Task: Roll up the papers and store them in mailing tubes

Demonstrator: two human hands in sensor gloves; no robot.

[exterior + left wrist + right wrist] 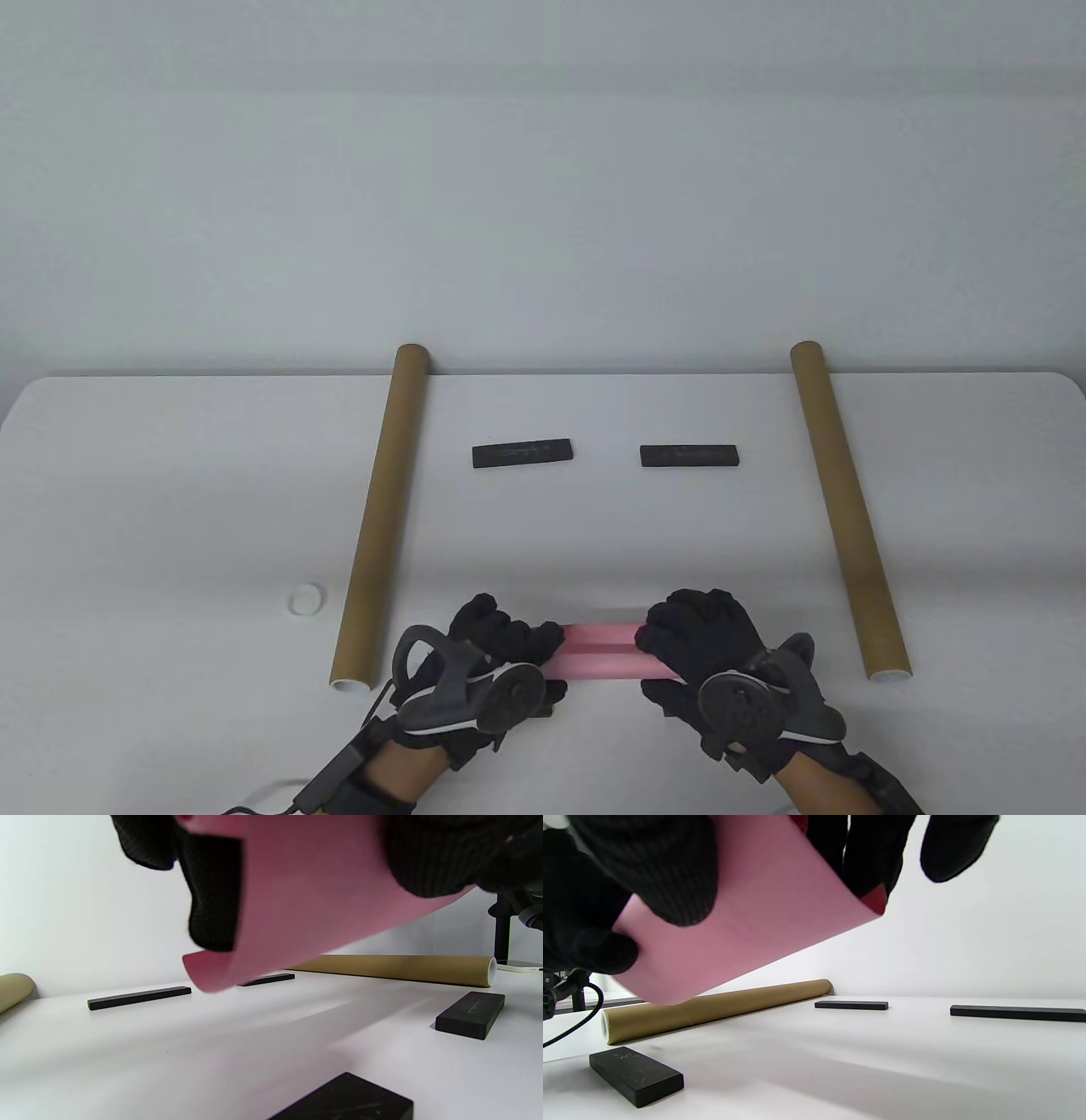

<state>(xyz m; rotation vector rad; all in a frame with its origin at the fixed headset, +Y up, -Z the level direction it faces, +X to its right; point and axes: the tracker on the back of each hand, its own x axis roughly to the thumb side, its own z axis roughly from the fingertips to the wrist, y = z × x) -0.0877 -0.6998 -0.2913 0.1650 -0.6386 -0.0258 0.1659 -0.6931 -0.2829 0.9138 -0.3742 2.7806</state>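
Note:
A rolled pink paper [598, 654] lies crosswise near the table's front edge. My left hand [517, 643] grips its left end and my right hand [679, 638] grips its right end. In both wrist views the pink paper [305, 899] [755, 921] is curled and held off the table under my black gloved fingers [212, 899] [653, 870]. Two brown mailing tubes lie lengthwise, one to the left [377, 518] and one to the right [848, 509] of my hands, their white-rimmed near ends open.
Two flat black bars [522, 453] [690, 456] lie mid-table between the tubes. A small white cap [305, 599] sits left of the left tube. The wrist views show black blocks [471, 1014] [352, 1099] [636, 1075] on the table near my hands.

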